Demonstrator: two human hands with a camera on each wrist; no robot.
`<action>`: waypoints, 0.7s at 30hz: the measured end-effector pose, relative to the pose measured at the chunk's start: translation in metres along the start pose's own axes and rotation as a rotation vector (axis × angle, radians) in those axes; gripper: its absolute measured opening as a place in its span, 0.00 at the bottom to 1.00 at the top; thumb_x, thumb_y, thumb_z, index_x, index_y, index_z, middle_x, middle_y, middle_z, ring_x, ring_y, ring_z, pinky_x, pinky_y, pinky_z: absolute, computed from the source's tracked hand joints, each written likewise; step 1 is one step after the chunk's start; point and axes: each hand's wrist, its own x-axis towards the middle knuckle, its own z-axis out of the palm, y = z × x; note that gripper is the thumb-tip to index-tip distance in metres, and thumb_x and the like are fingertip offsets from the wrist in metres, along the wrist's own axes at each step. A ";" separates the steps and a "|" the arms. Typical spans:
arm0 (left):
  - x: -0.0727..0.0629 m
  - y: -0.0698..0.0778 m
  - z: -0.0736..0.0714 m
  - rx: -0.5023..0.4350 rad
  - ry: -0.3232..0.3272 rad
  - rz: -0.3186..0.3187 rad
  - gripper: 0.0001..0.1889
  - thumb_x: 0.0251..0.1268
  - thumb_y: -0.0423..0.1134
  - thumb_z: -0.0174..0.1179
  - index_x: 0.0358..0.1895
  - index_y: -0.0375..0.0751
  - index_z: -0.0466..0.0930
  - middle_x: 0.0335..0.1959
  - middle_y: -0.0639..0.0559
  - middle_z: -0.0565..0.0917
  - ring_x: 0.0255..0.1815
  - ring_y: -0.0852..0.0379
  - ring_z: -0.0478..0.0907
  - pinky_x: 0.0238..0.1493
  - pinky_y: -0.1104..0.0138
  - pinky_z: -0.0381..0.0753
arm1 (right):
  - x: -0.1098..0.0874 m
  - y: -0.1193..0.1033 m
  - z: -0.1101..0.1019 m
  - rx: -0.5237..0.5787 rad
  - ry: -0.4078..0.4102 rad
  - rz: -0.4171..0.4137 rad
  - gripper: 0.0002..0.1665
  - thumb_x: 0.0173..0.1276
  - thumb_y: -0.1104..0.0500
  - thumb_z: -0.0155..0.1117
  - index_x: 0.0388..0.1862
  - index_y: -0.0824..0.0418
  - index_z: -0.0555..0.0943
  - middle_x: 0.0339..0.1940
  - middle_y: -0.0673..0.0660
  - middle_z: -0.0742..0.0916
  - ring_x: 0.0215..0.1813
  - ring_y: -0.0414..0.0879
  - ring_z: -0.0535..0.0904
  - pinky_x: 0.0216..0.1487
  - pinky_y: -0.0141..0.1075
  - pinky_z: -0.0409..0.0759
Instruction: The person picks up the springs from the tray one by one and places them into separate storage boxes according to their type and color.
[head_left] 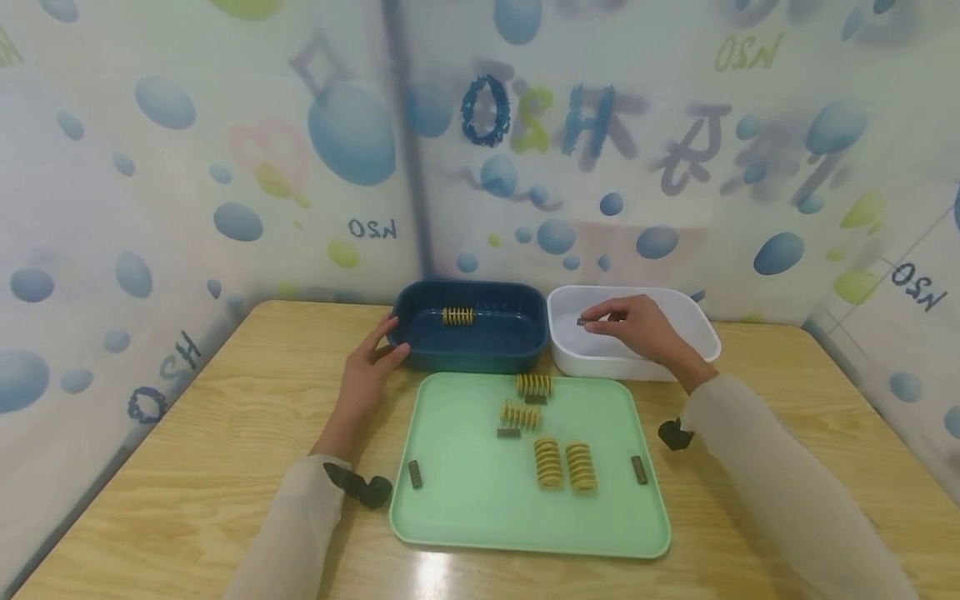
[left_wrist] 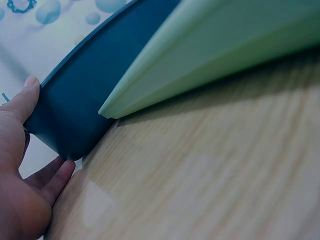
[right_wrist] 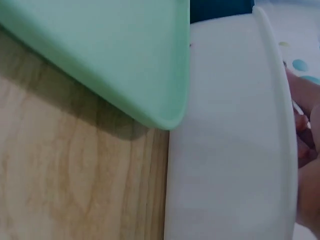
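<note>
My left hand [head_left: 365, 367] grips the left end of a dark blue bin [head_left: 472, 360], thumb and fingers spread around its near corner. A yellow coil spring [head_left: 458, 317] lies in that bin. Over the white bin [head_left: 600, 365], my right hand [head_left: 637, 323] pinches a small dark spring [head_left: 582, 322] between thumb and fingertips. In the right wrist view the white bin's wall [right_wrist: 230, 130] hides most of this hand. A light green tray [head_left: 465, 517] in front carries several yellow springs [head_left: 548, 463] and several small dark springs [head_left: 639, 470].
The bins stand side by side on a wooden table [head_left: 247, 417], against a patterned curtain [head_left: 480, 208]. The tray's far edge sits close to both bins. Small dark springs lie near its left and right edges, with the yellow ones around its middle and far edge.
</note>
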 end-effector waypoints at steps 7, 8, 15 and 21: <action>0.001 0.000 0.001 -0.028 -0.006 -0.007 0.29 0.68 0.35 0.58 0.71 0.37 0.63 0.75 0.51 0.55 0.65 0.41 0.67 0.54 0.73 0.73 | 0.016 0.008 -0.004 0.058 -0.022 0.015 0.18 0.62 0.47 0.69 0.47 0.54 0.86 0.45 0.51 0.87 0.48 0.46 0.78 0.46 0.35 0.77; 0.001 0.000 0.001 -0.028 -0.002 -0.010 0.29 0.68 0.36 0.59 0.71 0.38 0.63 0.75 0.52 0.56 0.65 0.41 0.67 0.55 0.72 0.72 | 0.018 0.008 -0.004 0.068 -0.020 0.020 0.18 0.62 0.47 0.69 0.48 0.54 0.86 0.45 0.51 0.87 0.49 0.46 0.78 0.46 0.35 0.77; 0.003 0.001 0.000 -0.014 0.003 -0.018 0.28 0.69 0.36 0.58 0.71 0.39 0.63 0.75 0.56 0.56 0.65 0.43 0.67 0.60 0.65 0.71 | 0.026 0.012 0.000 0.077 -0.020 0.041 0.18 0.61 0.47 0.70 0.46 0.54 0.87 0.45 0.51 0.87 0.49 0.46 0.78 0.47 0.35 0.76; 0.002 -0.002 0.000 -0.021 0.002 -0.014 0.28 0.68 0.35 0.58 0.70 0.38 0.64 0.75 0.53 0.56 0.64 0.42 0.67 0.56 0.70 0.73 | 0.029 0.020 0.007 0.083 -0.038 0.042 0.17 0.61 0.49 0.70 0.46 0.54 0.87 0.45 0.51 0.87 0.51 0.45 0.78 0.49 0.37 0.76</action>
